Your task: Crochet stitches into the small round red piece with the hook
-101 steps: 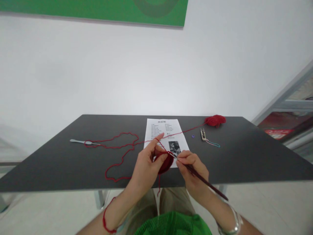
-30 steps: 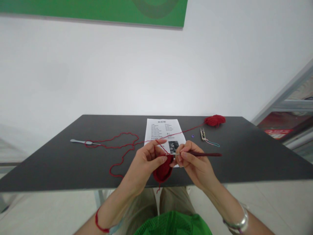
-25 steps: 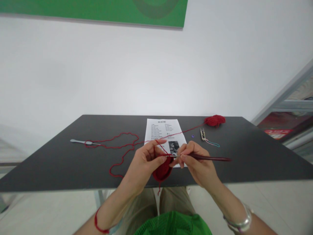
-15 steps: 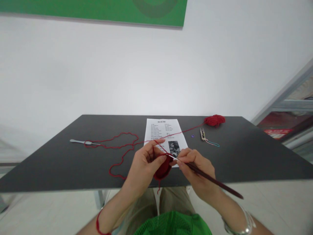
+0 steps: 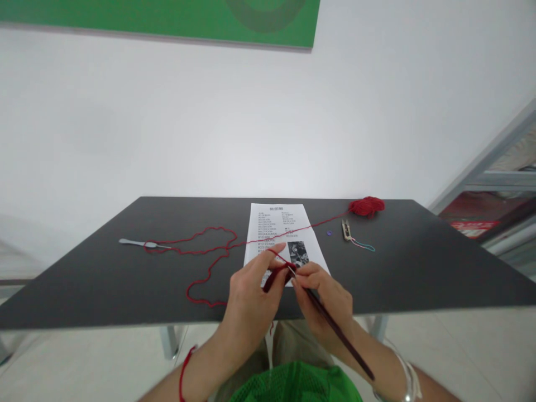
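Near the table's front edge, my left hand (image 5: 253, 287) pinches a dark red crochet piece (image 5: 270, 279) between thumb and fingers. Red yarn runs over its raised index finger down to the work. My right hand (image 5: 324, 293) grips a crochet hook (image 5: 339, 332) with a dark brown handle, which slants down to the right across the wrist. The hook's metal tip is at the top edge of the crochet piece, close to my left thumb. Much of the piece is hidden behind my left fingers. A short red yarn tail hangs below the hands.
A printed sheet (image 5: 276, 223) lies under and beyond my hands on the dark table (image 5: 104, 279). A red yarn ball (image 5: 366, 206), thread snips (image 5: 347, 230) and a small purple ring (image 5: 329, 233) are to the right. Loose yarn (image 5: 209, 271) loops leftward around a grey-handled hook (image 5: 138, 243).
My right hand has moved left, closer to my left hand, and the hook has swung from nearly level to a steep slant. The crochet piece has turned and shows less.
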`<state>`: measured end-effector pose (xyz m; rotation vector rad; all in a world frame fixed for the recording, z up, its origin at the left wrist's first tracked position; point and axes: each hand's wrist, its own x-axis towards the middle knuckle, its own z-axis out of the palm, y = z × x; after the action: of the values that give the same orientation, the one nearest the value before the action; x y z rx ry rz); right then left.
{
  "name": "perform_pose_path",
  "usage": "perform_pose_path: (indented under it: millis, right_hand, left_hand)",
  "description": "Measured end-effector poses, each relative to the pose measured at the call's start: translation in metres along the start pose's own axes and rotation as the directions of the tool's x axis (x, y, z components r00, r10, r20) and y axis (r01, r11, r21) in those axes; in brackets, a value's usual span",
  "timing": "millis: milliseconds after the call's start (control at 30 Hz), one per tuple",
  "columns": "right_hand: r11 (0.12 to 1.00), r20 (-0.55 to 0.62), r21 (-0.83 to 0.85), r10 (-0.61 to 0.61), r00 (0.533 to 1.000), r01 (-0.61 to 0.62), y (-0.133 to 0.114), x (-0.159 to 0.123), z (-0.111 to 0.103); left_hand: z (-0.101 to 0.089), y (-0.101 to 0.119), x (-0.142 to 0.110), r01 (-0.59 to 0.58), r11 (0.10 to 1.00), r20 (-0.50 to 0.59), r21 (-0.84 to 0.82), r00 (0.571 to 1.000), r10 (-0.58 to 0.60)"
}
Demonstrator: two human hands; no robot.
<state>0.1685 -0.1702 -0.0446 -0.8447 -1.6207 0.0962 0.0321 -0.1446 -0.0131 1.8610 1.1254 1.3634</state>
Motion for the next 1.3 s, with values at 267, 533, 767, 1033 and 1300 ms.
perform_pose_path:
  millis: [267,533,767,1033,1300]
  right_hand:
    - [0.863,0.221,-0.069,-0.475,0.852,0.500,0.031,0.013,-0.010]
    - [0.993,0.037,0.117,-0.004,0.999,0.000,0.025,-0.007,0.010]
    - [0.690,0.088,0.600,0.446,0.891,-0.405,0.019,-0.001,0.005]
    - [0.971,0.183,0.209,0.080,0.980,-0.118,0.009,0.012,-0.023]
    - [0.567,0.209,0.641,0.520,0.828,-0.518,0.016,0.011,0.001]
  left_hand:
    - [-0.007,0.002,0.011,0.564,0.627,0.398,-0.538,0.825,-0.401]
    - [-0.001,-0.004,0.011,0.461,0.746,0.278,-0.481,0.887,-0.369]
    - [-0.008,-0.005,0.013,0.243,0.927,0.164,-0.284,0.965,-0.203]
    - [-0.008,0.003,0.012,0.153,0.964,0.128,-0.216,0.984,-0.128]
    - [-0.003,0.001,0.010,0.298,0.880,0.204,-0.369,0.950,-0.236]
